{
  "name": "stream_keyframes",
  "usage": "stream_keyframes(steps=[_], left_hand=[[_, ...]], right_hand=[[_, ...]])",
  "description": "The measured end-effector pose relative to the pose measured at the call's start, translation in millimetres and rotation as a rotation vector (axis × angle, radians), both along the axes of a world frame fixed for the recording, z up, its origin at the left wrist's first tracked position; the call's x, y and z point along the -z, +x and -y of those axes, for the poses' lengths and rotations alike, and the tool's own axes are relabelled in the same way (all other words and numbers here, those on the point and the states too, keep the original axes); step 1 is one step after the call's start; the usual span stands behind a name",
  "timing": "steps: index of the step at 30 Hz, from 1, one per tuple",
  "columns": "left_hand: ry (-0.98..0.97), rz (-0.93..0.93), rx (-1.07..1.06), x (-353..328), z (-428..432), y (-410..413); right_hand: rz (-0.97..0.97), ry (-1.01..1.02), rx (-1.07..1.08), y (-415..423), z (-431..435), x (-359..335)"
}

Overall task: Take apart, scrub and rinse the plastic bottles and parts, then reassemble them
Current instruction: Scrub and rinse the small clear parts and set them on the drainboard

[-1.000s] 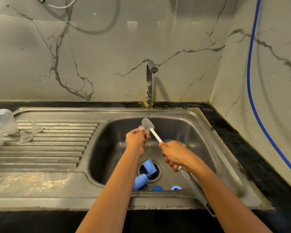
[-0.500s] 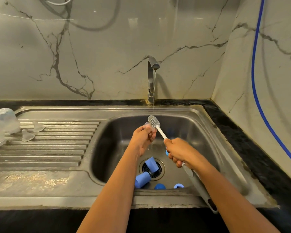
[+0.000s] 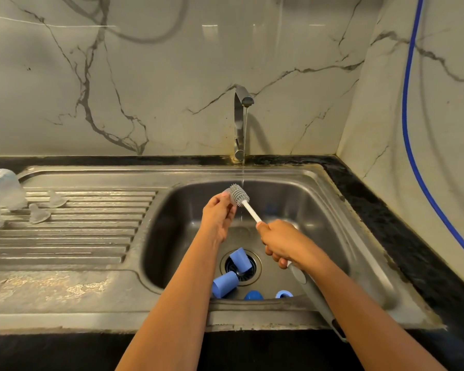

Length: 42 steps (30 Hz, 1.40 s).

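**Both hands raised, both gripping**

My left hand (image 3: pixel 217 219) is up ahead of me, palm turned to the right. Its fingertips are bunched, pinching a small part (image 3: pixel 226 191) that they mostly hide. My right hand (image 3: pixel 281 242) sits lower and nearer, knuckles up, fist wrapped round the brush (image 3: pixel 251 210) handle. Both bare forearms reach forward and converge; the hands are near each other but apart.

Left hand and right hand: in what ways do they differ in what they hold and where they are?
The left hand pinches a small pale part with its fingertips; the right hand wraps its whole fist round the brush handle. The left hand is up at the bristle head; the right hand is lower, nearer the drain. Both are above the sink basin.
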<state>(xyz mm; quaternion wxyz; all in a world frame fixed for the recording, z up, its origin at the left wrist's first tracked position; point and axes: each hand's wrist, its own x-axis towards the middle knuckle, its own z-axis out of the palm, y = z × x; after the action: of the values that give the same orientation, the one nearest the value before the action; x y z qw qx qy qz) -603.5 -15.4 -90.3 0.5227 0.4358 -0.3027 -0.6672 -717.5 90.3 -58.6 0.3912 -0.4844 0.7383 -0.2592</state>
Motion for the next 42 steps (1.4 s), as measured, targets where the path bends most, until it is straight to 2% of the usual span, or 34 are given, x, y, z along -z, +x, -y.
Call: stream_keyframes(steps=[5, 12, 17, 24, 29, 33, 36, 42], left_hand=[[-0.025, 0.034, 0.107, 3, -3, -12], [0.098, -0.119, -0.077, -2, 2, -1], [0.050, -0.060, -0.057, -1, -1, -6], [0.059, -0.136, 0.012, 0, -5, -10], [0.102, -0.228, -0.068, -1, 1, -1], [0.146, -0.169, -0.177, -1, 7, 8], [0.148, -0.120, -0.137, -1, 4, 3], [0.164, -0.283, -0.082, -6, 0, -1]], right_hand=[[0.079, -0.001, 0.057, -5, 3, -1], [0.053, 0.079, -0.050, 0, -5, -3], [0.065, 0.068, -0.028, -1, -5, -5], [0.032, 0.005, 0.043, 0, 2, 1], [0.059, 0.063, -0.020, 3, -2, -4], [0.059, 0.119, -0.090, 9, -8, -5], [0.010, 0.069, -0.088, 9, -5, -2], [0.109, 0.013, -0.001, 8, 0, -6]])
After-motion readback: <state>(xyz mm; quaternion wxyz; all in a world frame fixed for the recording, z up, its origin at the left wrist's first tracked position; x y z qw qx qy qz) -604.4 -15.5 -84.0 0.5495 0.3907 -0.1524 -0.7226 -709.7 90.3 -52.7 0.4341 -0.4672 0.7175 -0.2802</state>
